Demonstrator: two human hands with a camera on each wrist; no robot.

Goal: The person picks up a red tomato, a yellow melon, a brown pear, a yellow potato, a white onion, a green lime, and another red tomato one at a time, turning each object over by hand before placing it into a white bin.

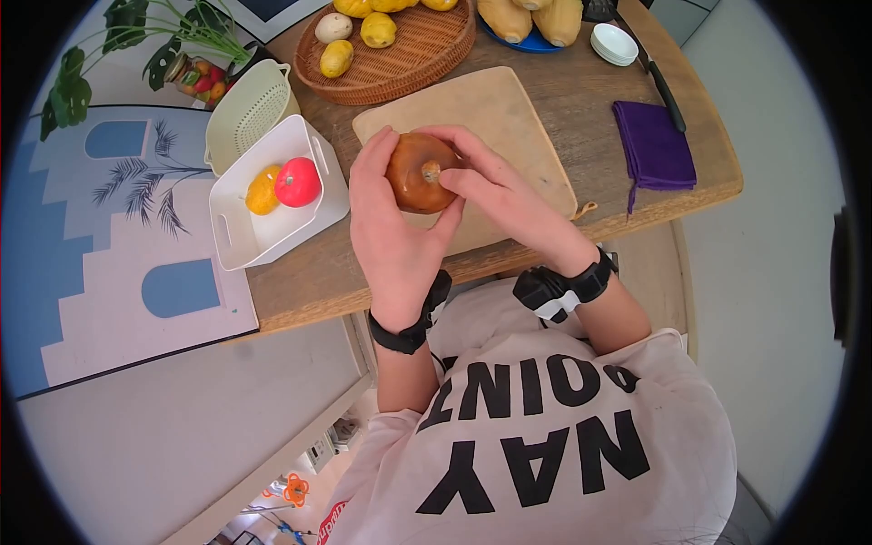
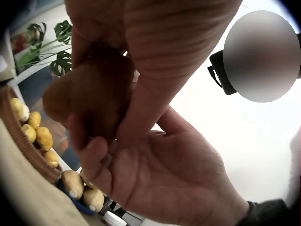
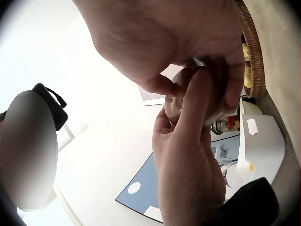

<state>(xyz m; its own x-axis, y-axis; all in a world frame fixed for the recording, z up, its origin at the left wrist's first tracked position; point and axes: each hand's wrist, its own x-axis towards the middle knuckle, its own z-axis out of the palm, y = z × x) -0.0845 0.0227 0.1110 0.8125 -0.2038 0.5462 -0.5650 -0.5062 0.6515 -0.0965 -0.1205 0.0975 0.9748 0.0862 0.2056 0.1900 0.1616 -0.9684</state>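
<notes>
A round, glossy brown fruit or vegetable with a pale stem spot is held between both hands above a light cutting board. My left hand grips its left side, fingers along the far edge and thumb beneath. From the right, my right hand curls its fingers over the top, with the thumb by the stem spot. In the left wrist view the brown thing is dark and partly covered by the hands. The right wrist view shows it mostly behind fingers.
A white basket with a yellow and a red piece stands left, beside a green colander. Behind are a wicker tray of yellow produce and a blue plate. At right lie a purple cloth and a black-handled knife.
</notes>
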